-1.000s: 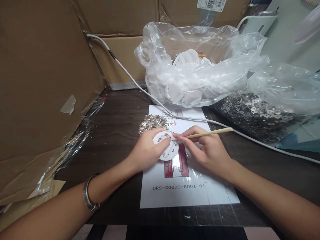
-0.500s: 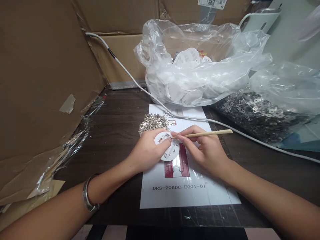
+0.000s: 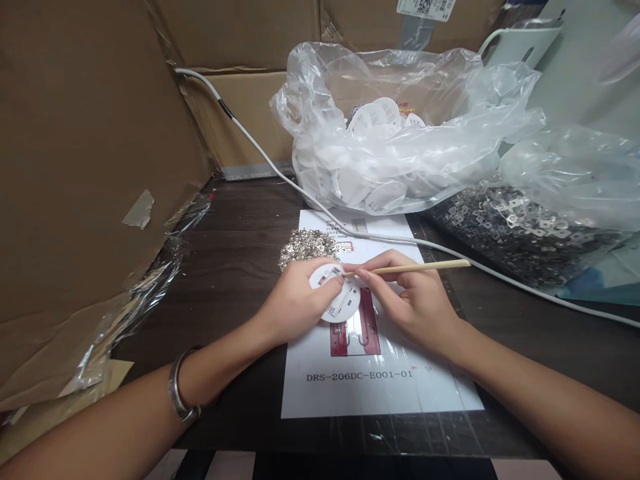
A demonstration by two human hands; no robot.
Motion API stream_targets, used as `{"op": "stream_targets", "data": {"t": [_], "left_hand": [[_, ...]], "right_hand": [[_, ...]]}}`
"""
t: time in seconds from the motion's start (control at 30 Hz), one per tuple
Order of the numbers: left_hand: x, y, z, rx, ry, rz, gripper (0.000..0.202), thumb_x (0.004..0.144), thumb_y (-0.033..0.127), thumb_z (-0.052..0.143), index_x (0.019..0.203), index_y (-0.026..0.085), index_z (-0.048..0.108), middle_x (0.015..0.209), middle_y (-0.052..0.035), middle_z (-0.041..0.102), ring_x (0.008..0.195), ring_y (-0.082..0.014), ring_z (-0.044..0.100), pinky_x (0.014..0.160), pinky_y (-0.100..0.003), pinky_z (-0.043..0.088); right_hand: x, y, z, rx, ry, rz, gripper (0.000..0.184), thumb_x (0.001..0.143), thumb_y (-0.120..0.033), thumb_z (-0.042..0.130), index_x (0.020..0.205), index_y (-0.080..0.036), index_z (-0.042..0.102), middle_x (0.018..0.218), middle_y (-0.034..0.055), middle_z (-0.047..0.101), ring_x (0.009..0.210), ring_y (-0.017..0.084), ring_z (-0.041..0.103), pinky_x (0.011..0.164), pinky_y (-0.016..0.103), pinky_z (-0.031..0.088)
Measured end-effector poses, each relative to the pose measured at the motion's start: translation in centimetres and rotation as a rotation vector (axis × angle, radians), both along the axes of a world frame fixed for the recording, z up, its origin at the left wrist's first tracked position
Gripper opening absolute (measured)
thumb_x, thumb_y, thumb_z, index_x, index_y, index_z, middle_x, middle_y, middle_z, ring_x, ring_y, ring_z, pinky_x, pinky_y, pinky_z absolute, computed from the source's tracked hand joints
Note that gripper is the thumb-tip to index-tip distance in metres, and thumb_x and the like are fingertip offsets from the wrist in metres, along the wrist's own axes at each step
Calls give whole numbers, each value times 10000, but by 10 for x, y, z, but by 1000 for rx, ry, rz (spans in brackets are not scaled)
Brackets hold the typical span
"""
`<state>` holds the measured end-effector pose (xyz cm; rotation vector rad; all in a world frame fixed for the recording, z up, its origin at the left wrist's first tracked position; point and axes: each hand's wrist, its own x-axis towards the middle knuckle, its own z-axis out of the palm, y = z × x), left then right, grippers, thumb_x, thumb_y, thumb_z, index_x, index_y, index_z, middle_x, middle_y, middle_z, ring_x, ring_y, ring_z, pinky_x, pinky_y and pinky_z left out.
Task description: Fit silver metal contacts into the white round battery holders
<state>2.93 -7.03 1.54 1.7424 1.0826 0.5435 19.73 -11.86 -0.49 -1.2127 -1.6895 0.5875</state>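
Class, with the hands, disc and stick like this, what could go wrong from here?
The stick in the right hand might slip and jab the left hand, whose thumb lies on the disc near the tip. The metal pieces just beyond the left hand could be knocked and scattered. The stick's outer end looks close to the cable and might catch it.
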Motion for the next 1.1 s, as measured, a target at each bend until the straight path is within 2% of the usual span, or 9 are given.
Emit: {"op": "stream_targets", "data": {"t": [0.17, 0.3, 0.47, 0.67, 1.0, 1.1], "left_hand": [[-1, -2, 0, -9, -5, -12, 226, 826, 252, 546, 949, 137, 697, 790, -30, 693, 686, -142, 594, 618, -239, 456], [0, -3, 0, 2, 19, -12, 212, 825, 258, 549, 928, 145, 697, 787, -26, 696, 691, -150, 599, 620, -241, 459], [0, -3, -2, 16, 29, -13, 184, 820, 249, 547, 885, 147, 685, 800, -28, 702, 711, -158, 609, 642, -248, 465], [1, -3, -3, 6, 55, -11, 172, 825, 250, 540, 814, 136, 668, 804, -38, 700, 694, -152, 595, 627, -251, 453], [1, -2, -7, 31, 57, -27, 177, 836, 226, 517, 795, 131, 660, 755, -23, 668, 659, -130, 554, 601, -237, 429], [0, -3, -8, 30, 55, -26, 176, 834, 230, 524, 804, 128, 663, 739, -20, 663, 646, -127, 548, 590, -234, 424]], "right_hand": [[-2, 1, 4, -161, 148, -41, 190, 897, -266, 556, 819, -151, 686, 866, 58, 666, 776, 137, 652, 623, 228, 548], [-4, 2, 3, -219, 208, -54, 199, 885, -280, 564, 825, -144, 697, 862, 69, 661, 761, 145, 645, 566, 228, 534], [-6, 4, 4, -206, 207, -64, 231, 878, -270, 571, 735, -145, 701, 815, 59, 650, 685, 119, 626, 506, 206, 493], [-5, 4, 1, -193, 214, -53, 211, 881, -268, 579, 744, -142, 677, 783, 39, 657, 647, 104, 636, 521, 202, 479], [-7, 3, -1, -85, 58, -56, 203, 890, -219, 559, 744, -145, 680, 788, 36, 651, 693, 109, 629, 618, 229, 506], [-7, 4, -1, -125, 109, -49, 187, 880, -230, 575, 750, -140, 676, 779, 32, 647, 675, 107, 630, 594, 227, 501]]}}
